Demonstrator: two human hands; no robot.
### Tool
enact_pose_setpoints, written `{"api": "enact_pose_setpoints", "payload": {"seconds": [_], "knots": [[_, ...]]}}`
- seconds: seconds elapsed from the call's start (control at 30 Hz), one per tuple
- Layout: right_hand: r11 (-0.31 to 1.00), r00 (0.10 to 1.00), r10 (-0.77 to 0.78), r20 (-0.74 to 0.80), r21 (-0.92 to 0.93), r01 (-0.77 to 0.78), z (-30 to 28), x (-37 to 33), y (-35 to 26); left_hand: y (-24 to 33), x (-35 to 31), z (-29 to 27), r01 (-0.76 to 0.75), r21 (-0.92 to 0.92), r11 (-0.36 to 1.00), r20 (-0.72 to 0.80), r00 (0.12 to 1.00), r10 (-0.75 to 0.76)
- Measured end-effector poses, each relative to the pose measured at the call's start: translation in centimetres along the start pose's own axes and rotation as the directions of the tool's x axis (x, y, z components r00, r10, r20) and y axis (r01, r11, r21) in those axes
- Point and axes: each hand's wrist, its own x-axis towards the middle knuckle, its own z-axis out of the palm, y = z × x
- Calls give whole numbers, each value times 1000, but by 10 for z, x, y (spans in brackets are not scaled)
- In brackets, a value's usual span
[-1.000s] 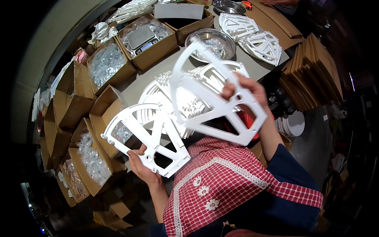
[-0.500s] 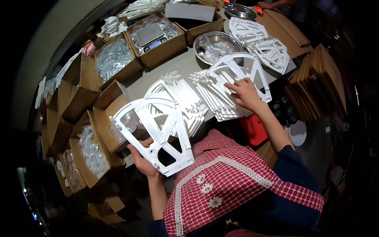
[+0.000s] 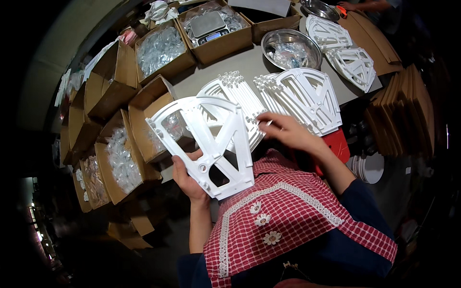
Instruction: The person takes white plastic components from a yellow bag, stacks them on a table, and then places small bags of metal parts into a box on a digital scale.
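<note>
My left hand (image 3: 189, 180) is closed on the lower left edge of a white plastic fan-shaped frame (image 3: 224, 138), which is tilted up in front of my apron. The frame has a curved rim, slanting ribs and a small round hole. My right hand (image 3: 292, 133) is at the near right end of a stack of white plastic frames (image 3: 229, 89). Its fingers are slightly apart, with nothing visibly held; motion blurs the tips a little. Right of that, more white frames (image 3: 314, 98) form a second stack, a fan-shaped one lying on top.
Open cardboard boxes (image 3: 165, 50) with bagged clear parts line the left and back. A digital scale (image 3: 206, 26) sits on one. A steel bowl (image 3: 292, 50) stands behind the stacks; more frames (image 3: 353, 67) lie right. Flattened cardboard (image 3: 403, 115) leans at right. Another person's hand (image 3: 348, 6) shows far back.
My right hand has left the frame on the right stack and moved left to the other stack. That frame now lies flatter. My left hand keeps its frame; the whole view has shifted.
</note>
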Motion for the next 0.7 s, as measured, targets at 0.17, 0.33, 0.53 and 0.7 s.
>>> {"api": "enact_pose_setpoints", "payload": {"seconds": [0.17, 0.33, 0.53, 0.7], "knots": [[985, 1000, -10, 13, 175, 7, 25, -5, 0, -3, -1, 24, -100, 28, 995, -71, 992, 102], [932, 828, 51, -558, 325, 162, -55, -11, 40, -5, 3, -8, -314, 423, 850, 8, 939, 343], [999, 520, -26, -854, -47, -27, -177, -39, 97, -8, 13, -15, -142, 255, 957, -103, 980, 173], [949, 577, 10, -817, -174, -262, -187, -28, 122, -2, 17, -12, -99, 201, 974, -95, 988, 120]]}}
